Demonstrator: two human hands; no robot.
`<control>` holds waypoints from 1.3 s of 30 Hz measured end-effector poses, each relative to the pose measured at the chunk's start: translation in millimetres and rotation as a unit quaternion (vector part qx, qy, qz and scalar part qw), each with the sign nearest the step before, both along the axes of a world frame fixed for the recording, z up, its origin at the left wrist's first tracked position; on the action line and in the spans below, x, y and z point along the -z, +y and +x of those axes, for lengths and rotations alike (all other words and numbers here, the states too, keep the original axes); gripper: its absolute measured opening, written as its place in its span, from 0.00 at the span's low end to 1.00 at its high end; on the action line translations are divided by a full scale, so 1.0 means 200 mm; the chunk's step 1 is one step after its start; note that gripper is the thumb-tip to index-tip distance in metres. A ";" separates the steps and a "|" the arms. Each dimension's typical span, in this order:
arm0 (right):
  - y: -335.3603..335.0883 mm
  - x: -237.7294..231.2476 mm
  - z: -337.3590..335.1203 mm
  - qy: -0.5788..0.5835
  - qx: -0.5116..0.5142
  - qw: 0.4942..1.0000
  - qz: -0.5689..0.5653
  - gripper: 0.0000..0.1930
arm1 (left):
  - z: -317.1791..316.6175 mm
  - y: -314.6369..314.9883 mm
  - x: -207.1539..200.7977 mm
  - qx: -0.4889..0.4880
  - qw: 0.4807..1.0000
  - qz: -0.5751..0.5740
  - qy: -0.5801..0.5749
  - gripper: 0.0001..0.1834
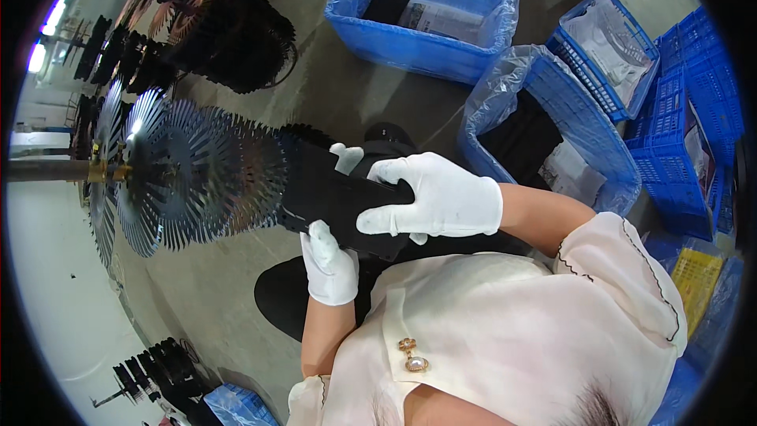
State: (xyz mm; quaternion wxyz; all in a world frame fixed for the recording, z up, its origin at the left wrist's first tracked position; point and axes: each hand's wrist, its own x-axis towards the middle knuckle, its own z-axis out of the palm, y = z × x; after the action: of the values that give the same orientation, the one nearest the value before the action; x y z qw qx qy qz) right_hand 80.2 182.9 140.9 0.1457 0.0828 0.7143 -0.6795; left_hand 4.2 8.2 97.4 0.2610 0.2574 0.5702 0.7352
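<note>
In front of me, both hands, in white gloves, hold a stack of flat black pieces (pixel 323 193); their exact kind is unclear. My left hand (pixel 330 268) grips the near left part, thumb on top. White fingertips showing past the far edge seem to belong to it. My right hand (pixel 441 197) is closed round the right part, its thumb lying over the top face. Just left of the stack is a row of dark slotted round discs (pixel 197 173), their rims cut into narrow blades. They sit along a horizontal metal shaft (pixel 47 170). Whether the stack touches them is hard to tell.
A plastic-lined blue bin (pixel 426 59) stands ahead, with a black bundle inside. Another lined blue bin (pixel 583 142) at right holds black pieces (pixel 524 138). Blue crates (pixel 670 150) are stacked farther right. More dark disc racks (pixel 213 39) stand at far left.
</note>
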 end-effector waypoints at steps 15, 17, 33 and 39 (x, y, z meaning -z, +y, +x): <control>0.02 0.23 -0.03 0.384 0.033 0.749 0.539 0.15 | -0.13 0.04 -0.03 -0.155 0.977 -0.047 0.137 0.42; 0.02 0.26 -0.03 0.372 0.034 0.753 0.541 0.17 | -0.11 0.05 0.02 -0.169 0.973 -0.081 0.135 0.31; -0.04 0.36 -0.11 0.373 0.228 0.851 0.292 0.27 | -0.12 0.13 0.07 -0.273 0.956 -0.081 0.063 0.15; -0.02 0.37 -0.11 0.422 0.194 0.841 0.277 0.22 | -0.09 0.13 0.04 -0.287 0.956 -0.039 0.054 0.15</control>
State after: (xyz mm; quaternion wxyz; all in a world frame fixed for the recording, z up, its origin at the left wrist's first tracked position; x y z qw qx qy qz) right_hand 57.8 178.1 66.5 -0.3336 -0.0376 0.8346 -0.4367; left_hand -14.7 33.3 90.1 0.0178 0.1120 0.6615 0.7413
